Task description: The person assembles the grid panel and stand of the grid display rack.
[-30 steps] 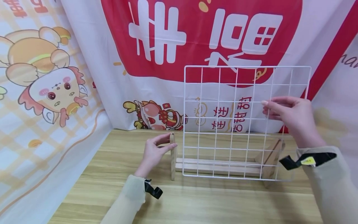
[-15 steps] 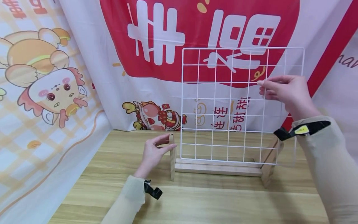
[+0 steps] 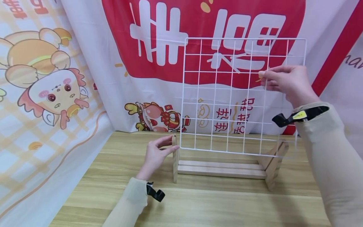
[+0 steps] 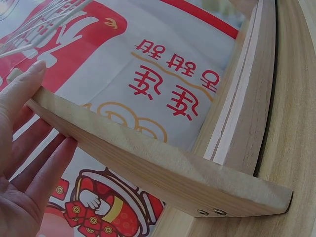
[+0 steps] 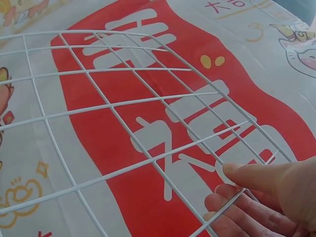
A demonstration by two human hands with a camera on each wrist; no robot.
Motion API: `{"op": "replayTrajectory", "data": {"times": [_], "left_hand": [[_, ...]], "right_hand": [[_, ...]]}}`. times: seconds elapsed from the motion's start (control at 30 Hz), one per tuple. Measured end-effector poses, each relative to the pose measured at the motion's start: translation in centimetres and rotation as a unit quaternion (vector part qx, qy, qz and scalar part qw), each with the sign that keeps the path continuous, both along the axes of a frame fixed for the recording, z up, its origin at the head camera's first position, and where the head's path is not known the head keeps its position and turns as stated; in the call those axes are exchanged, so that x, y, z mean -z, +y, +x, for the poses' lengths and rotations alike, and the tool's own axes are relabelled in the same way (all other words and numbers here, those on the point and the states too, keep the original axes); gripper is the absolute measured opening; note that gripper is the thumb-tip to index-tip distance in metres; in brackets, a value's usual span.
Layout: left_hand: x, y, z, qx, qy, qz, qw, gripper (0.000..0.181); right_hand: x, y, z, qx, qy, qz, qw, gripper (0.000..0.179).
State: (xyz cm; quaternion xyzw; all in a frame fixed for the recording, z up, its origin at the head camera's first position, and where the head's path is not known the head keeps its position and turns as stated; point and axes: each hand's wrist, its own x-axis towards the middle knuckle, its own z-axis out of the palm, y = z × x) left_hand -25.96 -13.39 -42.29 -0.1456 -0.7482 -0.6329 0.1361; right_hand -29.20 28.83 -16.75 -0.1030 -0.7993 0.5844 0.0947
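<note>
Your right hand (image 3: pixel 289 82) pinches the white wire grid (image 3: pixel 231 88), now lifted higher, its lower edge seemingly clear of the wooden rail (image 3: pixel 221 171) between your hands; your left hand (image 3: pixel 156 154) grips the wooden upright (image 3: pixel 175 167).

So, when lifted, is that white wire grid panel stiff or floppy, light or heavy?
The white wire grid panel is probably stiff: its edges look straight in the head view. It's likely light for its size, being thin wires with wide gaps. It might tilt, since only the right hand holds it, near one side.

Printed cloths (image 3: pixel 158 72) enclose this booth-like wooden tabletop (image 3: pixel 221 198).
</note>
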Motion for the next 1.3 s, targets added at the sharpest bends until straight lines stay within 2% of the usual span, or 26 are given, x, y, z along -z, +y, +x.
{"op": "replayTrajectory", "data": {"times": [0.4,0.7,1.07,1.3], "left_hand": [[0.0,0.0,0.0,0.002,0.004,-0.003,1.0000,0.053],[-0.3,-0.1,0.0,-0.003,-0.019,0.000,0.9998,0.052],[-1.7,0.3,0.8,-0.011,-0.043,-0.007,0.9990,0.049],[-0.6,0.1,0.3,-0.009,-0.037,-0.001,0.9993,0.051]], "right_hand": [[-0.8,-0.7,0.3,0.021,0.031,-0.059,0.9976,0.087],[-1.7,-0.8,1.0,0.021,0.057,-0.087,0.9944,0.088],[-3.1,-1.6,1.5,0.010,0.101,-0.110,0.9887,0.082],[-3.2,-2.3,1.8,0.004,0.125,-0.119,0.9850,0.081]]}}
